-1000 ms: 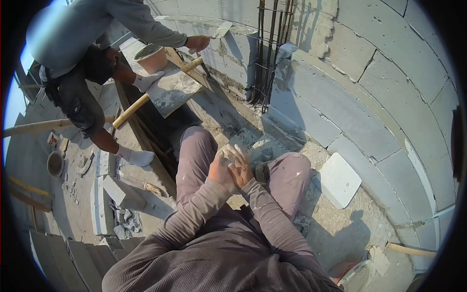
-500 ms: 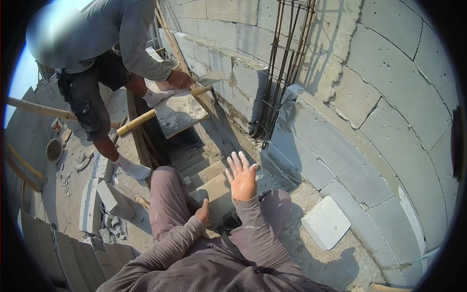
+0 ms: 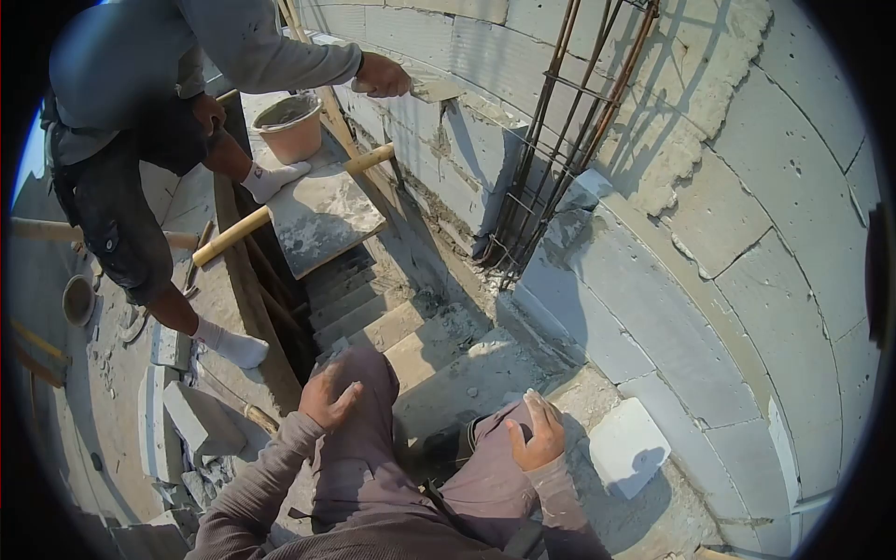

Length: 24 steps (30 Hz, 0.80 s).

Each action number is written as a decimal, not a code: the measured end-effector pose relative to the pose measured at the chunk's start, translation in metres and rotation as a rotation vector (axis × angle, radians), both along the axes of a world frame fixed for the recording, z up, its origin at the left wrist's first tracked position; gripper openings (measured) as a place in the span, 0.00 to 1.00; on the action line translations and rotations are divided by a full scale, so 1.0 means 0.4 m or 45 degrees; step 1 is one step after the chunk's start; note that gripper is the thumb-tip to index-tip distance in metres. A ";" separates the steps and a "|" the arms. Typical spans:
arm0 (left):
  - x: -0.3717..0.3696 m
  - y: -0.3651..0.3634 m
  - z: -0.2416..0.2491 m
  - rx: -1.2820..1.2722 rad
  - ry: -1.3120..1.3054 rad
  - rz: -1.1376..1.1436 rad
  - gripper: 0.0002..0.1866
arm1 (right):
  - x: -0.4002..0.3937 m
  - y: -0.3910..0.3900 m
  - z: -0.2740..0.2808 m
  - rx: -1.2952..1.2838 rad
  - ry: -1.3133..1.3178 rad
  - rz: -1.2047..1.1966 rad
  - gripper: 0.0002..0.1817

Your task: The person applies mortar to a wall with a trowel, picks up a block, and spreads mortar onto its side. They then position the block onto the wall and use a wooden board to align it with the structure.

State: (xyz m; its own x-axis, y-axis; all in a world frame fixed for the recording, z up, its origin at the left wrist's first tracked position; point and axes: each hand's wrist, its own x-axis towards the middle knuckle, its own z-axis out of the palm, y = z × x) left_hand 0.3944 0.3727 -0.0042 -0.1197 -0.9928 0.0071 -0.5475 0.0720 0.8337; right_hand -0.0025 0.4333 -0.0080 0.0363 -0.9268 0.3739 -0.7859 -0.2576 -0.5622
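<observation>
Left hand (image 3: 329, 397): empty, fingers loosely spread, resting on the left knee (image 3: 359, 373) of the seated person's mauve trousers.
Right hand (image 3: 535, 434): empty, palm partly up, fingers lightly curled, lying on the right thigh (image 3: 485, 476).
White block piece (image 3: 628, 446): flat on the rubble floor (image 3: 653, 509), just beside the right hand, near the foot of the curved block wall (image 3: 709, 280).
Concrete steps (image 3: 401, 322): straight ahead of the knees, dusted with mortar.
Rebar cage (image 3: 551, 149): upright against the wall, beyond the steps.
Co-worker (image 3: 140, 112): standing at upper left in grey top, dark shorts and white socks; one hand (image 3: 381, 77) holds a trowel (image 3: 434, 89) against the wall top.
Mortar bucket (image 3: 291, 126): on a grey board (image 3: 322, 215) by the co-worker's foot.
Wooden pole (image 3: 280, 207): lying across that board.
Loose block pieces (image 3: 191, 420): at lower left.
</observation>
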 end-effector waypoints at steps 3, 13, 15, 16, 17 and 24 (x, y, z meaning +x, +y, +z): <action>-0.049 -0.001 -0.071 -0.116 -0.826 -0.159 0.49 | 0.006 -0.049 0.017 0.032 0.292 -0.003 0.28; 0.065 -0.182 -0.083 0.206 -0.698 -0.175 0.49 | -0.027 -0.254 -0.060 0.717 0.168 -0.053 0.26; 0.069 -0.210 -0.072 0.374 -0.743 -0.284 0.49 | -0.003 -0.276 -0.014 0.935 0.046 -0.189 0.26; 0.059 -0.224 -0.044 0.472 -0.737 -0.321 0.48 | 0.009 -0.276 0.008 1.083 0.023 -0.308 0.27; 0.062 -0.220 -0.015 0.584 -0.741 -0.376 0.47 | 0.030 -0.252 0.022 1.251 -0.012 -0.438 0.27; 0.166 -0.101 0.381 0.878 -0.860 -1.087 0.27 | 0.171 0.270 0.348 1.196 -0.456 -0.482 0.35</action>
